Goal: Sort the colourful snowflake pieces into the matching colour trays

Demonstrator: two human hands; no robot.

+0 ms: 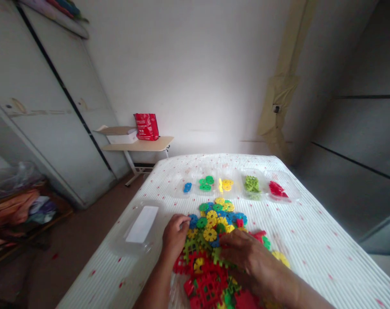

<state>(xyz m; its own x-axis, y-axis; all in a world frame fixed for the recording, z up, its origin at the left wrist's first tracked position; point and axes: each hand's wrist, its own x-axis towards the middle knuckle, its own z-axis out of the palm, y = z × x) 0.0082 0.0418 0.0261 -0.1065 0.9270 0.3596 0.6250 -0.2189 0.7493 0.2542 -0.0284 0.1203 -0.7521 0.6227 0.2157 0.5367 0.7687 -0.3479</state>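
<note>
A mixed pile of plastic building pieces lies before me: notched snowflake discs in yellow [210, 234], green and blue, and red lattice squares [208, 286] with olive-green ones [191, 247] among them. At the pile's left edge, my left hand [174, 237] has thumb and fingers closed at the rim of a blue disc [193, 221]. My right hand [249, 256] is over the pile's right side, fingers bent down and pressed together among the pieces. Its fingertips are partly hidden, and what they hold cannot be made out.
Clear plastic boxes stand in a row behind the pile, with blue discs [187, 187], green discs [206, 183], yellow discs [227, 185], olive-green pieces [252, 183] and red pieces [277, 189]. A clear lid [117, 240] with a white label lies left. A side table [149, 145] bears a red bag [147, 127].
</note>
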